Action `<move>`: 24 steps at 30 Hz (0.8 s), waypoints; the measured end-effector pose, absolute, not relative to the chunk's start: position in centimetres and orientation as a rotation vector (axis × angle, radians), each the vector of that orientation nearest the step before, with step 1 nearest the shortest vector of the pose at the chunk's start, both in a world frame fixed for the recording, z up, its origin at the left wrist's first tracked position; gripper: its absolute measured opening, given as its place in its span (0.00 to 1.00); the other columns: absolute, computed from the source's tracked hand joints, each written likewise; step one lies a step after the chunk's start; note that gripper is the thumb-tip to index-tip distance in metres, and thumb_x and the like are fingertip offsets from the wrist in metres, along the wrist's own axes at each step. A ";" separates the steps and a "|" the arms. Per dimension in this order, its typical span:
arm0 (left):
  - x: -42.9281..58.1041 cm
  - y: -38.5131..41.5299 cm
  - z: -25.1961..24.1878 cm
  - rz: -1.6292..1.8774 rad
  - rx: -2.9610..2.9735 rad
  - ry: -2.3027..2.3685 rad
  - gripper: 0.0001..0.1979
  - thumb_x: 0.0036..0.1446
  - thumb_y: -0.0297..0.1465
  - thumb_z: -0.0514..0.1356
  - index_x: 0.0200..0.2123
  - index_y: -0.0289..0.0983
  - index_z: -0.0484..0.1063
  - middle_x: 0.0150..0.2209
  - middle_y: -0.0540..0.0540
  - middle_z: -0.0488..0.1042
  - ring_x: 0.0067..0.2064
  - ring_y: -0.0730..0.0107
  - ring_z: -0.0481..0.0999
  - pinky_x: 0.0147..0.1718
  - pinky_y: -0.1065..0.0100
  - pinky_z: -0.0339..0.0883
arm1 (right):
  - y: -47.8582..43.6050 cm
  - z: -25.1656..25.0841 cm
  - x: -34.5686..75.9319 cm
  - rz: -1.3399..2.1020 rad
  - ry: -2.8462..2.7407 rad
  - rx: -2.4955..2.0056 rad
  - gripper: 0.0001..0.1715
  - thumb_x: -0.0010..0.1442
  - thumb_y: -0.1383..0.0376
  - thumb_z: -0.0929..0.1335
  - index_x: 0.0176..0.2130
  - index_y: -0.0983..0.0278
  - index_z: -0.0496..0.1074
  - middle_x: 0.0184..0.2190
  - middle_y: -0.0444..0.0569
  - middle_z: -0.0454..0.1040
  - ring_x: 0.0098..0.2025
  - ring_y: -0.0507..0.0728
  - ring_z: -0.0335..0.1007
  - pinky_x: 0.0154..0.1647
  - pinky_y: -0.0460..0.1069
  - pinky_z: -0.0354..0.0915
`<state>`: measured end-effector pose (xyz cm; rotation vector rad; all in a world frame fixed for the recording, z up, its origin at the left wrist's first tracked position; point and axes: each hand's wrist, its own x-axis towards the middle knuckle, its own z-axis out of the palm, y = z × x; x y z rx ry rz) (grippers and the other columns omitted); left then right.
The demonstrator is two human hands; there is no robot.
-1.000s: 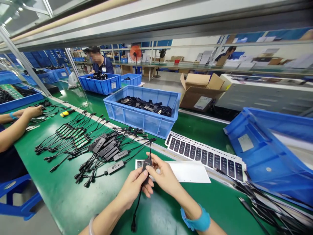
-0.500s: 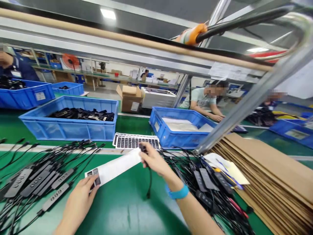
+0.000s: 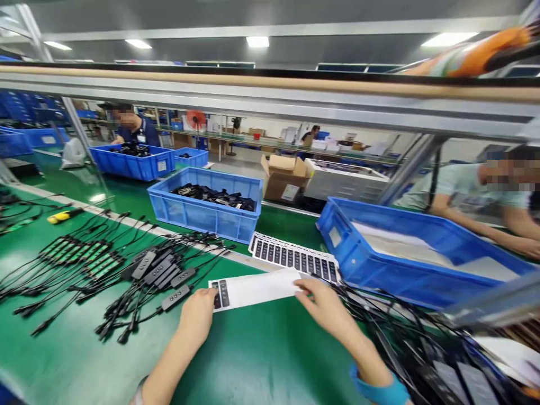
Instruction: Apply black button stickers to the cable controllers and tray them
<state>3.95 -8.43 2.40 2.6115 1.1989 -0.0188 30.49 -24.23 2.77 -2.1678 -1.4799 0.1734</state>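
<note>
I see the left hand [image 3: 197, 315] pinching the sticker strip [image 3: 261, 288] over the table [image 3: 253, 360]; the right hand [image 3: 324, 306] touches its other end — pinching or not, I can't tell. A lopsided tug could crease it.

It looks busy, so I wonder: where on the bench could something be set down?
Bare green bench lies between the left hand and right hand, nearer than the white strip, and at left nearer than the wired units. Crowded: those units and the cable heap at right.
</note>
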 end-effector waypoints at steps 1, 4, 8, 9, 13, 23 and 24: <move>3.9 -8.3 2.3 -0.016 2.601 1.207 0.18 0.56 0.18 0.50 0.46 0.35 0.73 0.46 0.36 0.77 0.50 0.58 0.75 0.45 0.62 0.67 | -21.9 2.3 28.9 0.286 -1.552 -2.049 0.16 0.61 0.65 0.62 0.45 0.66 0.75 0.41 0.56 0.76 0.41 0.60 0.74 0.44 0.55 0.69; 3.9 -8.1 2.2 -0.011 2.578 1.217 0.16 0.56 0.19 0.53 0.44 0.36 0.74 0.43 0.37 0.78 0.50 0.57 0.75 0.45 0.63 0.66 | -15.9 1.0 24.3 0.403 -1.700 -1.854 0.15 0.60 0.69 0.64 0.44 0.66 0.75 0.40 0.55 0.74 0.42 0.60 0.72 0.47 0.55 0.68; 4.1 -8.1 2.2 -0.011 2.562 1.219 0.13 0.59 0.20 0.53 0.41 0.35 0.75 0.40 0.37 0.78 0.49 0.57 0.75 0.44 0.63 0.66 | -11.7 -0.4 20.7 0.372 -1.784 -1.791 0.13 0.56 0.70 0.67 0.43 0.65 0.76 0.40 0.56 0.72 0.45 0.63 0.68 0.49 0.58 0.65; 4.2 -8.2 2.2 -0.014 2.559 1.224 0.12 0.59 0.21 0.53 0.41 0.34 0.75 0.40 0.36 0.78 0.48 0.57 0.75 0.44 0.63 0.66 | -11.4 -0.5 20.4 0.372 -1.793 -1.783 0.11 0.56 0.71 0.68 0.40 0.65 0.76 0.39 0.55 0.72 0.44 0.64 0.68 0.48 0.58 0.65; 4.3 -8.2 2.4 -0.025 2.546 1.244 0.12 0.58 0.21 0.53 0.40 0.35 0.75 0.38 0.38 0.78 0.46 0.56 0.75 0.43 0.62 0.66 | -11.7 1.0 20.2 0.409 -1.779 -1.639 0.06 0.59 0.70 0.65 0.31 0.64 0.71 0.35 0.52 0.71 0.41 0.61 0.68 0.44 0.55 0.64; -0.3 -5.6 3.9 -0.048 2.490 1.869 0.09 0.54 0.22 0.57 0.40 0.28 0.71 0.42 0.29 0.72 0.47 0.43 0.71 0.42 0.54 0.65 | -14.1 6.3 21.7 0.607 -1.272 -1.341 0.14 0.63 0.54 0.65 0.32 0.60 0.64 0.28 0.43 0.63 0.28 0.53 0.61 0.30 0.48 0.62; -0.5 -5.5 3.9 -0.045 2.494 1.851 0.08 0.57 0.24 0.56 0.40 0.28 0.70 0.42 0.29 0.73 0.47 0.44 0.72 0.42 0.55 0.65 | -14.0 6.1 21.7 0.632 -1.242 -1.332 0.14 0.62 0.53 0.65 0.32 0.60 0.64 0.28 0.43 0.62 0.28 0.53 0.61 0.29 0.48 0.62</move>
